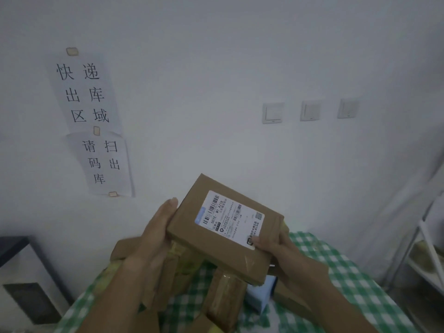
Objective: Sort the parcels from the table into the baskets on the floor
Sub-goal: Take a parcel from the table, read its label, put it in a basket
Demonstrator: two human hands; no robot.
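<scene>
**Flat cardboard parcel, held above the table**

The parcel, brown with a white shipping label facing up, is held tilted above the green-checked table. It is gripped along its left edge by the left hand, and its near right corner is pinched by the right hand. Below the parcel lie more cardboard parcels and a blue packet, all on the table.

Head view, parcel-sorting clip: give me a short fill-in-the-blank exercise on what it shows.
1. Both hands, left hand and right hand, hold a flat cardboard parcel whose white ____ faces the camera.
2. The tablecloth has a green and white ____ pattern.
3. On the wall to the right sit ____ light switches.
4. The paper signs hang on the ____ side of the wall.

Missing words: label; checked; three; left
</scene>
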